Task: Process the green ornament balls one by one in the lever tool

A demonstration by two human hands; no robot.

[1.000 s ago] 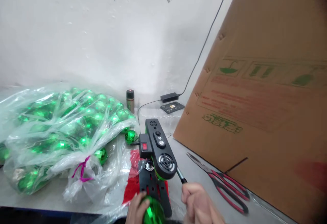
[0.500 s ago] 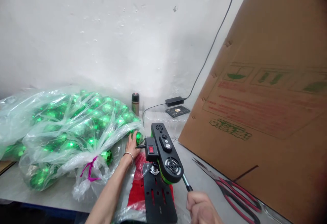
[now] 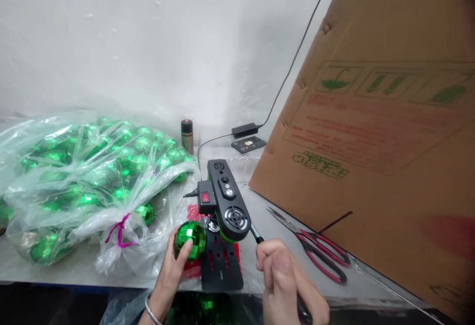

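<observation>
My left hand (image 3: 174, 258) is wrapped around a shiny green faceted ball ornament (image 3: 190, 241), thumb across its front, just left of the machine. The small black machine (image 3: 229, 199) has two round vents and a red switch (image 3: 205, 197), above a slotted black base plate (image 3: 222, 265). My right hand (image 3: 284, 275) grips a black-handled tool with a metal shaft (image 3: 255, 231). The shaft's far end meets or passes behind the machine's head; I cannot tell which. Red material (image 3: 193, 268) lies under the base plate.
A clear plastic bag (image 3: 85, 176) of green balls fills the left side, tied with purple string (image 3: 119, 232). Red-handled shears (image 3: 315, 248) lie by a large cardboard box (image 3: 363, 132). Behind stand a spray can (image 3: 187, 137), a power adapter (image 3: 245, 130) and a phone-like black slab (image 3: 248, 144).
My left hand has come back from the bag's edge towards me with a green ball in it. My right hand still grips the handle. The whole view has shifted slightly.
</observation>
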